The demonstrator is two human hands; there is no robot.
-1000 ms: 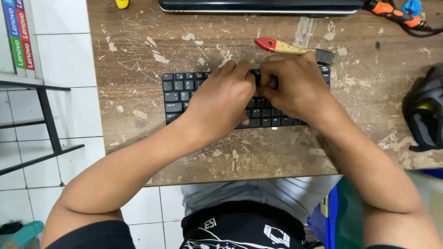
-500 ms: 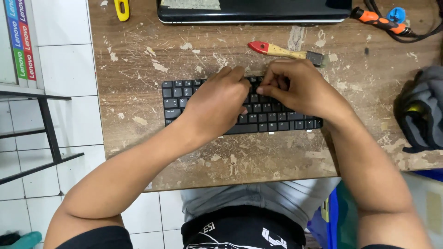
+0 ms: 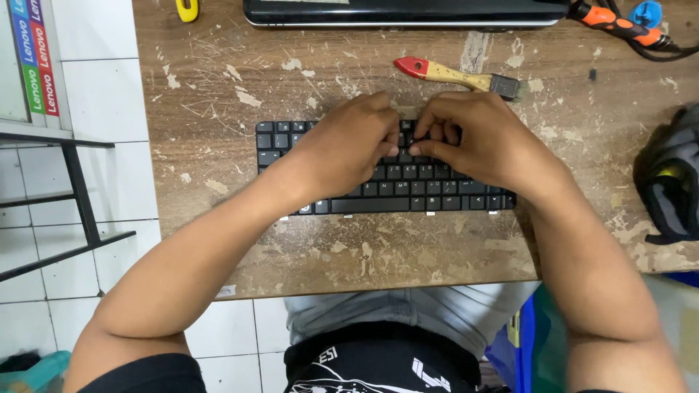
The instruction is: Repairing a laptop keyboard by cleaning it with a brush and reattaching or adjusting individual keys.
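Note:
A loose black laptop keyboard (image 3: pixel 408 191) lies flat on a worn wooden table (image 3: pixel 349 247). My left hand (image 3: pixel 346 149) rests on its upper middle rows, fingers curled down onto the keys. My right hand (image 3: pixel 480 138) sits just to the right of it, thumb and fingers pinched together at a key near the top row. Both sets of fingertips meet over the same spot and hide the keys beneath. Whether a keycap is held is hidden.
A small brush (image 3: pixel 459 75) with a red-tipped wooden handle lies just behind the keyboard. A closed dark laptop (image 3: pixel 408 12) sits at the far edge, an orange-handled tool (image 3: pixel 611 22) and cables at far right, a yellow tool (image 3: pixel 187 9) far left, a dark bag (image 3: pixel 673 189) on the right.
The view has shifted, so the keyboard and hands sit lower and more central. Both hands stay on the keyboard's upper middle; my right fingers have pinched in closer to my left.

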